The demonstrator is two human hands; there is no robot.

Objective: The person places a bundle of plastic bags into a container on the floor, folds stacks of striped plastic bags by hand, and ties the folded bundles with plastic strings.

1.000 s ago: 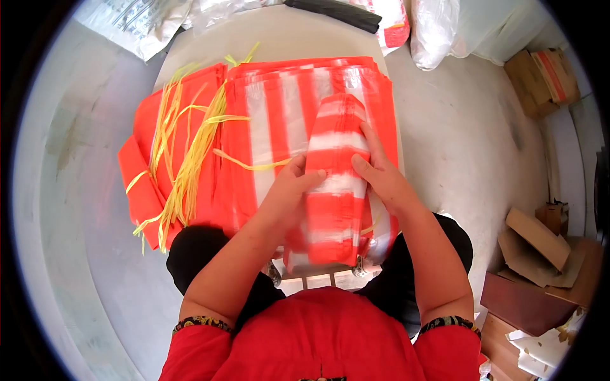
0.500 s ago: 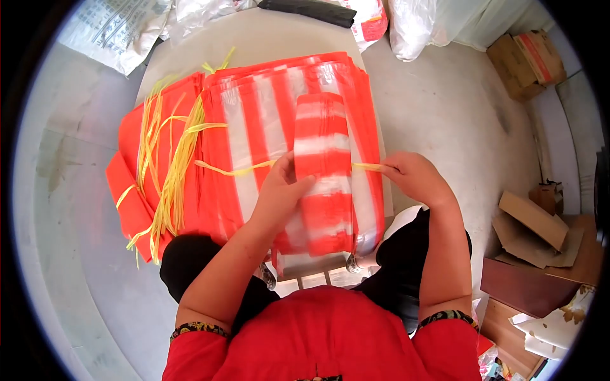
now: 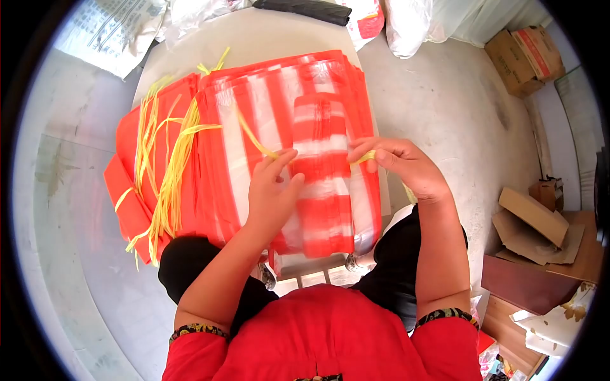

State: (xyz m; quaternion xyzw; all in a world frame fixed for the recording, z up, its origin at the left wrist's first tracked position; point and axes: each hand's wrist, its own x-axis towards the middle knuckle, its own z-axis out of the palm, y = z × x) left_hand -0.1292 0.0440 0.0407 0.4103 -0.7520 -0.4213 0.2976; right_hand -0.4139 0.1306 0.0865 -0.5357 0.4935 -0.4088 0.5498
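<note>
A folded bundle of red-and-white striped plastic bags (image 3: 322, 203) lies on a larger stack of the same striped bags (image 3: 257, 114). A yellow plastic strip (image 3: 253, 136) reaches the bundle's left side, pinched in the fingertips of my left hand (image 3: 273, 193). That hand's thumb is against the bundle. On the bundle's right edge, my right hand (image 3: 406, 166) grips another length of the yellow strip between thumb and fingers. Whether the strip passes beneath the bundle is hidden.
Loose yellow strips (image 3: 175, 174) lie across red bags (image 3: 127, 203) on the left. A black roll (image 3: 305, 11) sits at the table's (image 3: 210, 47) far edge. Cardboard boxes (image 3: 524, 60) stand on the floor to the right, with an open carton (image 3: 540, 235) nearer.
My right hand has moved left and up to the bundle's edge, drawing its strip in. My left fingers have lifted the strip's left end, which now points up and away.
</note>
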